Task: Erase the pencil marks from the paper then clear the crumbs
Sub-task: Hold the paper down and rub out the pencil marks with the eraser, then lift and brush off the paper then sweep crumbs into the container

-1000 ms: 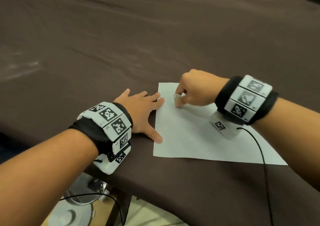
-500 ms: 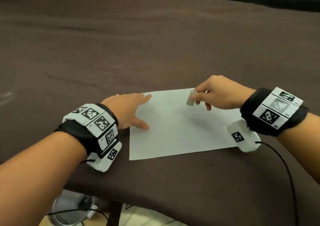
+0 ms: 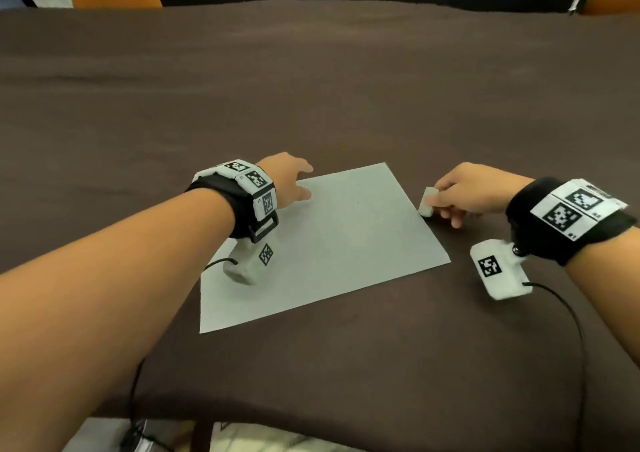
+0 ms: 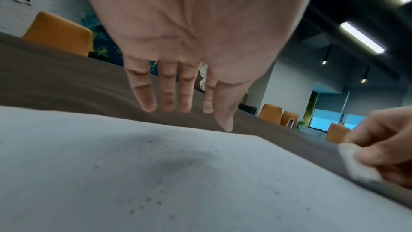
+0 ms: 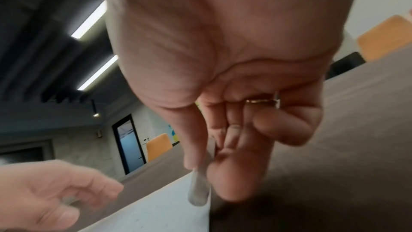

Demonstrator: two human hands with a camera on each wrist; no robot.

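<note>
The paper point(image 3: 325, 243) lay flat near the table's point(image 3: 311, 80) near edge, dotted with fine crumbs point(image 4: 153, 198) visible in the left wrist view. The right hand point(image 3: 467, 191) pinched the eraser point(image 3: 426, 202) between thumb and fingers, its lower end at the sheet's right edge — probably being set aside, since no marks showed. The left hand point(image 3: 287, 177), fingers straight and holding nothing, hovered over the sheet's far-left corner, seemingly poised to sweep. Half a second earlier the eraser was over the sheet's far portion and the left hand lay at its left edge — both had since shifted.

Head view looking down, wrist views low, sharing paper point(image 3: 332, 243)
</note>
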